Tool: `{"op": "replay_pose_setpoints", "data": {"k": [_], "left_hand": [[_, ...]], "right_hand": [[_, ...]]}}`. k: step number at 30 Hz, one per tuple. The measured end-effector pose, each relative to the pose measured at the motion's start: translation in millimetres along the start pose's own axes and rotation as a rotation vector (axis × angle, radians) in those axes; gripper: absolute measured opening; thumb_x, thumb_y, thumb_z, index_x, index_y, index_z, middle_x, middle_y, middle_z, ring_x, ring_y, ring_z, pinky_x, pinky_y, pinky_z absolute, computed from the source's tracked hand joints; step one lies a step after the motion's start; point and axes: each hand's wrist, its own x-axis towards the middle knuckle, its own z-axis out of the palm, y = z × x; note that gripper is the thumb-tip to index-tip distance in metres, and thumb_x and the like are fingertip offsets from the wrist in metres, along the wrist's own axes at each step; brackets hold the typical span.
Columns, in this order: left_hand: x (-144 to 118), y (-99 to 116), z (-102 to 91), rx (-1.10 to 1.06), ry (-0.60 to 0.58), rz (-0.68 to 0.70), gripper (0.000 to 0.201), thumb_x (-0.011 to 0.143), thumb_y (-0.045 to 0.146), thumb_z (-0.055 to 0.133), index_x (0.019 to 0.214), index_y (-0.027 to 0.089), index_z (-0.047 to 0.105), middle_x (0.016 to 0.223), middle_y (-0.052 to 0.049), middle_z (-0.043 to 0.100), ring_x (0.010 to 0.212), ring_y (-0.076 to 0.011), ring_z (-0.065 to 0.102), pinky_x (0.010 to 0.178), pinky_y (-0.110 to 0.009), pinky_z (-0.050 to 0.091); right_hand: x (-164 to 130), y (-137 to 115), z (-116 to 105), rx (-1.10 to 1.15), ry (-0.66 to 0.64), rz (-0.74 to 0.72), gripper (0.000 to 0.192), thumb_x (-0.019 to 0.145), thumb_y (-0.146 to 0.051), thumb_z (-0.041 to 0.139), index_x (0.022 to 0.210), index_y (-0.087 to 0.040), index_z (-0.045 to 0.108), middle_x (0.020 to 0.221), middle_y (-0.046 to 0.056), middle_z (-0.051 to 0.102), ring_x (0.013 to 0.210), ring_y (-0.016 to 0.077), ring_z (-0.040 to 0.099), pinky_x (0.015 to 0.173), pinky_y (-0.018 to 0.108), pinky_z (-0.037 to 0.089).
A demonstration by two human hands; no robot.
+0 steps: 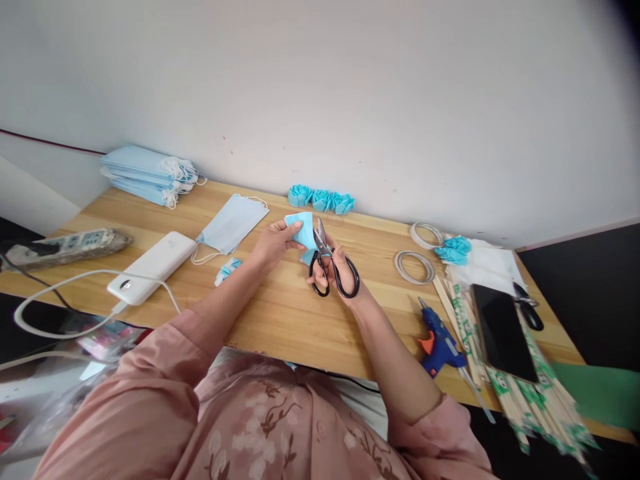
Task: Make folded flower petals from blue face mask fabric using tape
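Observation:
My left hand (pixel 273 243) pinches a folded piece of light blue mask fabric (pixel 301 231) above the wooden table (pixel 280 313). My right hand (pixel 340 267) holds black-handled scissors (pixel 327 263) with fingers through the loops; the blades point up against the fabric's right edge. A small blue scrap (pixel 228 269) lies on the table left of my left forearm. Three finished blue fabric rosettes (pixel 321 199) sit by the wall behind my hands.
A stack of face masks (pixel 147 173) and one loose mask (pixel 231 223) lie at left, beside a white power bank (pixel 153 267) with cable and a power strip (pixel 65 245). At right: tape rolls (pixel 414 265), blue glue gun (pixel 439 343), wrapped chopsticks (pixel 520 393), phone (pixel 503 332), second scissors (pixel 527 308).

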Motion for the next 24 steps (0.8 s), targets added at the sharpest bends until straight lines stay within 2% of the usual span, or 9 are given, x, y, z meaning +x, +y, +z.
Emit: {"op": "replay_pose_setpoints", "data": {"k": [11, 24], "left_hand": [[3.3, -0.8, -3.4, -0.004, -0.014, 0.014, 0.045, 0.061, 0.046, 0.086, 0.081, 0.009, 0.071, 0.072, -0.004, 0.071, 0.061, -0.0117, 0.064, 0.055, -0.022, 0.055], [6.4, 1.3, -9.4, 0.003, 0.036, 0.032, 0.040, 0.069, 0.043, 0.084, 0.088, 0.010, 0.071, 0.077, -0.004, 0.073, 0.064, -0.0117, 0.065, 0.056, -0.022, 0.054]], "right_hand": [[-1.9, -5.7, 2.2, -0.019, -0.027, 0.009, 0.080, 0.083, -0.076, 0.050, 0.140, -0.021, 0.045, 0.057, -0.009, 0.050, 0.041, 0.0076, 0.041, 0.062, 0.031, 0.057], [-2.6, -7.7, 1.6, -0.025, -0.032, 0.014, 0.074, 0.084, -0.076, 0.047, 0.135, -0.021, 0.048, 0.057, -0.009, 0.049, 0.042, 0.0084, 0.040, 0.060, 0.031, 0.056]]}}
